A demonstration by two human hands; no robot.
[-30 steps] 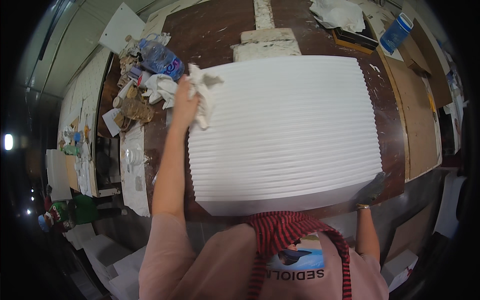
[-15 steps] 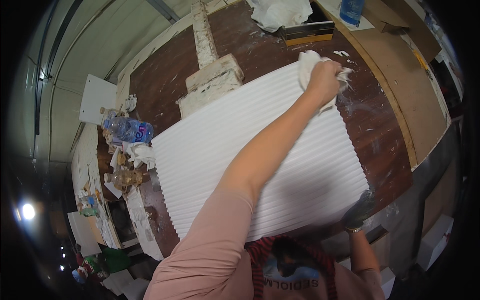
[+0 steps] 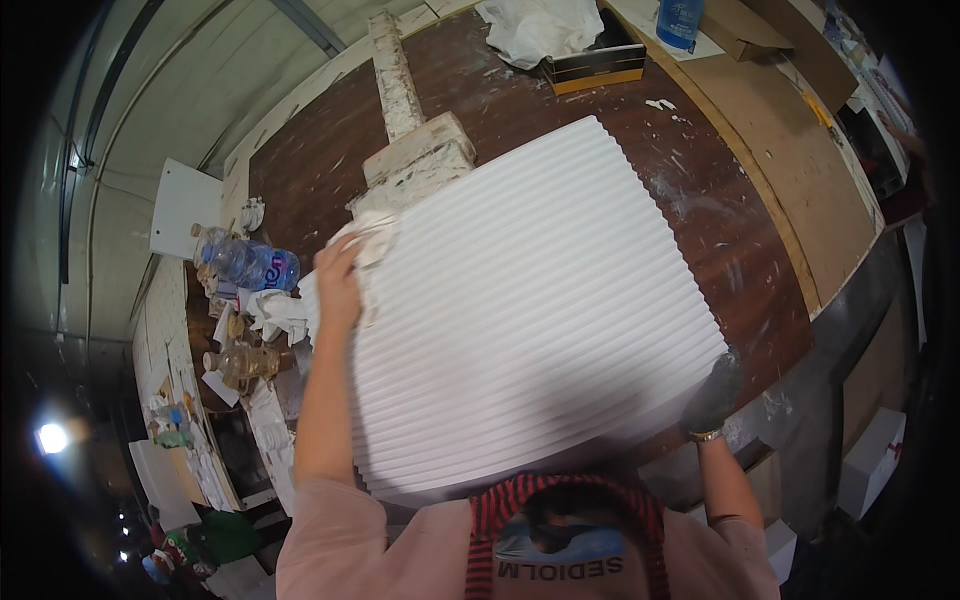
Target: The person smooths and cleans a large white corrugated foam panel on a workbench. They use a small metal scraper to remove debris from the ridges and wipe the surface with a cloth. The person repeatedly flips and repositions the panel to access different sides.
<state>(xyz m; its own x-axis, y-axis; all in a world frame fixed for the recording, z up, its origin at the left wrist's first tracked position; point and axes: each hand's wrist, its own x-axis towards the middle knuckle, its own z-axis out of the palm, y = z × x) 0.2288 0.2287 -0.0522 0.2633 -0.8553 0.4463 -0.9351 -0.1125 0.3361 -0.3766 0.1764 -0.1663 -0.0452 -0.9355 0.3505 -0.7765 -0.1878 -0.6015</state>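
A white ribbed panel [image 3: 520, 300] lies slantwise on the dark brown table in front of me. My left hand [image 3: 340, 285], bare, is at the panel's left edge and far side, its fingers closed on a crumpled whitish cloth [image 3: 375, 238] pressed against the ribs. At the near right corner is my right hand [image 3: 712, 395] in a dark glove, gripping the panel's edge; some of its fingers are hidden. My shadow falls across the near part of the panel.
A paint-crusted block [image 3: 420, 155] with a long bar touches the panel's far side. Plastic bottles [image 3: 245, 262] and crumpled paper [image 3: 278, 312] crowd the left. Beyond stand a black-and-yellow box [image 3: 597, 68], white plastic wrapping [image 3: 540, 30] and a blue bottle [image 3: 680, 22].
My left hand has swept the cloth from the panel's far right corner across to its left edge. My right hand stays at the near right corner.
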